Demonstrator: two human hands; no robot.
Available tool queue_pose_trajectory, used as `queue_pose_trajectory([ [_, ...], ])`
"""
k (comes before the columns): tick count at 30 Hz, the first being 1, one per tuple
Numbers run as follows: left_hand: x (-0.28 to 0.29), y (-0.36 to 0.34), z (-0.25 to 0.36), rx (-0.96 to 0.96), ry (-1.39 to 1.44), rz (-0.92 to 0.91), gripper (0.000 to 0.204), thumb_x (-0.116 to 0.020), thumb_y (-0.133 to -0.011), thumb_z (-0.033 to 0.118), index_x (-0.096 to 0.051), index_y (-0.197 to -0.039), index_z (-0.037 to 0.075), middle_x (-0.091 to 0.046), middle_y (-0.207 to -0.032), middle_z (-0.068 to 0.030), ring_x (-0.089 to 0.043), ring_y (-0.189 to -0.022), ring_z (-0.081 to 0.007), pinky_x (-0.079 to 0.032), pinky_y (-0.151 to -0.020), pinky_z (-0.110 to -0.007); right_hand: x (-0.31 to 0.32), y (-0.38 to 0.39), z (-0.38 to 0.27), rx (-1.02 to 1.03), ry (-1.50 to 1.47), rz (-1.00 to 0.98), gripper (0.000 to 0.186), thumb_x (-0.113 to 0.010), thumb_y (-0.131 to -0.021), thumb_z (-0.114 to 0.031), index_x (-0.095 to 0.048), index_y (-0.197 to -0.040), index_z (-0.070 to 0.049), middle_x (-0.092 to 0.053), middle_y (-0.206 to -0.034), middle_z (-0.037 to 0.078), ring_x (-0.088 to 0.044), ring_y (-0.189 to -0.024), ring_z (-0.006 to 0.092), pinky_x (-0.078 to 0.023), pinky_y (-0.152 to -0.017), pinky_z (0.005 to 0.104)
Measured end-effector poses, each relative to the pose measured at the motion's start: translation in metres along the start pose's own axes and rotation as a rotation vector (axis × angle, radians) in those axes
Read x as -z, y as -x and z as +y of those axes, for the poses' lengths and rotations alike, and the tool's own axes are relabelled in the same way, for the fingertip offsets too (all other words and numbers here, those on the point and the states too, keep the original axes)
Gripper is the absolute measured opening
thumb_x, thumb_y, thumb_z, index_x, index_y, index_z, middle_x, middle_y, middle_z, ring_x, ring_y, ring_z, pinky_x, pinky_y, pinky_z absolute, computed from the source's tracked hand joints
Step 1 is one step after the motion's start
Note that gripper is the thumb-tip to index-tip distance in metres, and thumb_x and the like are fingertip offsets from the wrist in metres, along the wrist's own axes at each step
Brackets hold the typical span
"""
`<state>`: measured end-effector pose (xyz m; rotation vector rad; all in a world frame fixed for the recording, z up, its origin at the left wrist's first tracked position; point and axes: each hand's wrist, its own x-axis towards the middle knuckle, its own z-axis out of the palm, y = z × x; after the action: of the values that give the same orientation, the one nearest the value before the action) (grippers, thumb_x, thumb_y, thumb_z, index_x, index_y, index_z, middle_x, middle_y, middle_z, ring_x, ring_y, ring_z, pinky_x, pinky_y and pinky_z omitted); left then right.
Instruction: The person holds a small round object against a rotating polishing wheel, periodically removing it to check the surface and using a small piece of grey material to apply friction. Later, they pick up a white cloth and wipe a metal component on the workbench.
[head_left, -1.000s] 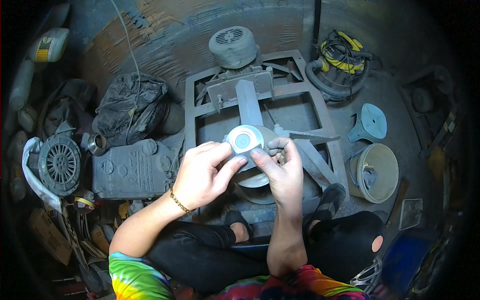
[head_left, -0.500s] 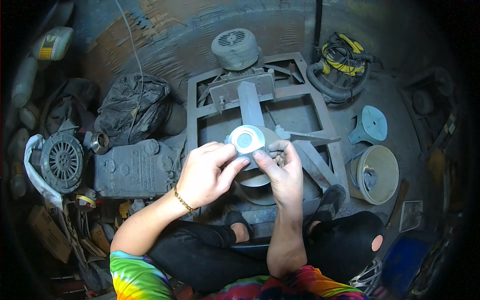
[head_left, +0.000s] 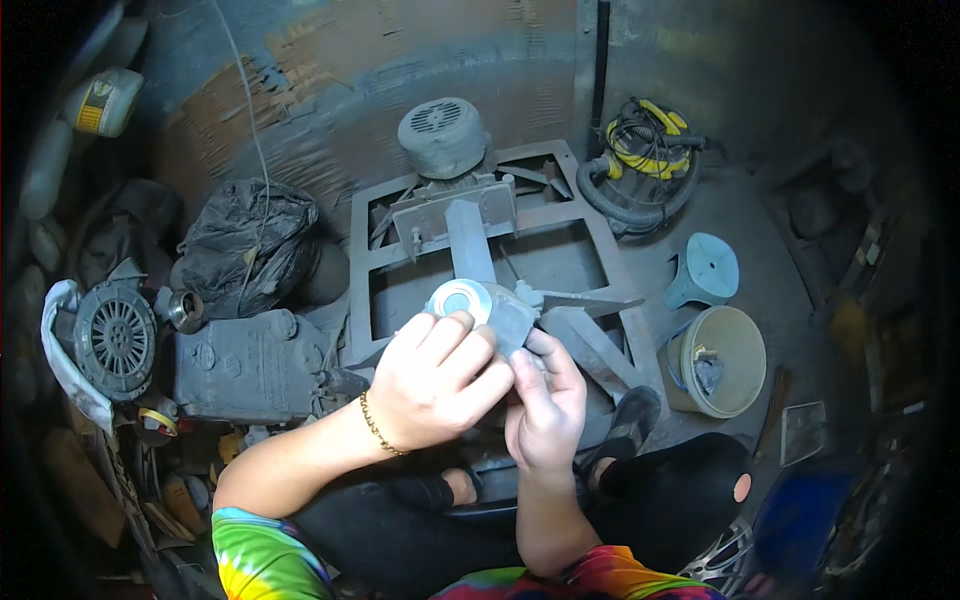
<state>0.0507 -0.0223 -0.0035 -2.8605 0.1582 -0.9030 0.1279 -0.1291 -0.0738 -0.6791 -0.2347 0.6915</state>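
My left hand [head_left: 436, 378], with a gold-coloured chain bracelet at its wrist, is closed, fingers curled at the lower edge of a round silvery metal part [head_left: 458, 297] with concentric rings; its fingertips are partly hidden. Beside the ring is a flat grey squarish piece [head_left: 513, 324], pinched at its lower end between the thumb and fingers of my right hand [head_left: 545, 400]. Whether the two are joined I cannot tell. Both are held over a dusty metal frame [head_left: 590, 215] with a motor [head_left: 443, 136] and a flat bar [head_left: 468, 240].
Left of the frame are a grey cast housing [head_left: 250, 368], a slotted round cover [head_left: 116, 335] and a black plastic bag [head_left: 250, 240]. To the right stand a yellow-and-black vacuum-like machine [head_left: 650, 145], a light-blue stool [head_left: 703, 268] and a bucket [head_left: 718, 362].
The left hand has turned over, its knuckles now up, the thumb hidden. The ring has shifted left and the grey piece now shows at its right. The whole view has shifted slightly.
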Motion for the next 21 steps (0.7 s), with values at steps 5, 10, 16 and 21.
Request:
queue_pose_trajectory([
  [5, 0.015, -0.011, -0.005, 0.219, 0.309, -0.001, 0.038, -0.087, -0.068, 0.021, -0.07, -0.098, 0.005, -0.062, -0.096, -0.0095, -0.058, -0.085, -0.0287, -0.048, -0.072, -0.038, 0.009, -0.011, -0.014, -0.028, 0.068, 0.008, 0.021, -0.06, -0.099, -0.004, -0.06, -0.116, 0.008, -0.07, -0.094, 0.01, -0.066, -0.074, 0.0109, -0.055, -0.062, 0.0243],
  [10, 0.008, -0.013, -0.024, 0.617, 0.803, -0.096, 0.022, -0.074, -0.088, 0.009, -0.07, -0.108, -0.001, -0.07, -0.087, -0.0102, -0.065, -0.077, -0.0145, -0.052, -0.073, -0.029, 0.007, -0.014, -0.021, 0.012, 0.423, -0.069, 0.028, -0.064, -0.097, -0.006, -0.06, -0.121, 0.008, -0.07, -0.099, 0.01, -0.067, -0.086, 0.0133, -0.056, -0.073, 0.026],
  [16, -0.006, -0.018, -0.041, 0.919, 1.3, -0.107, 0.01, -0.072, -0.092, 0.007, -0.068, -0.098, 0.0, -0.069, -0.088, -0.0014, -0.062, -0.08, -0.0058, -0.051, -0.072, -0.023, 0.003, -0.03, -0.002, 0.083, 0.039, -0.193, 0.038, -0.056, -0.099, -0.004, -0.053, -0.135, 0.009, -0.061, -0.13, 0.019, -0.06, -0.119, 0.0252, -0.045, -0.106, 0.0364],
  [21, -0.011, -0.009, -0.07, 0.927, 1.13, 0.176, 0.011, -0.071, -0.093, 0.012, -0.068, -0.097, 0.002, -0.066, -0.087, 0.001, -0.059, -0.083, -0.0053, -0.049, -0.075, -0.022, 0.004, -0.049, -0.015, 0.411, 0.998, -0.214, 0.041, -0.052, -0.09, 0.008, -0.062, -0.13, 0.003, -0.066, -0.126, 0.024, -0.061, -0.124, 0.0329, -0.047, -0.104, 0.0376],
])
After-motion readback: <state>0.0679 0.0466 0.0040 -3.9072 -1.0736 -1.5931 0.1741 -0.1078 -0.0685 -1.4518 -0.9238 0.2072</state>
